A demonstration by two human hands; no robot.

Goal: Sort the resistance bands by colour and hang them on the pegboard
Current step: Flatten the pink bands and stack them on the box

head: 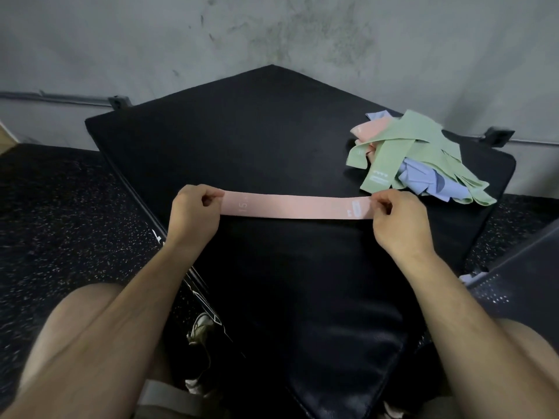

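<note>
A pink resistance band [296, 206] is stretched flat and level just above a black padded bench [242, 131]. My left hand [193, 213] pinches its left end, and my right hand [399, 216] pinches its right end. White print reading 15 shows near the left end. At the bench's far right lies a loose pile of bands [423, 158] in green, blue and pink, tangled over one another. No pegboard is in view.
A grey concrete wall [272, 34] rises behind the bench, with a pipe and brackets along its base. Dark speckled rubber floor [60, 207] lies on both sides. A shoe [201, 328] shows beside the bench below. A dark perforated panel [514, 282] sits at the right edge.
</note>
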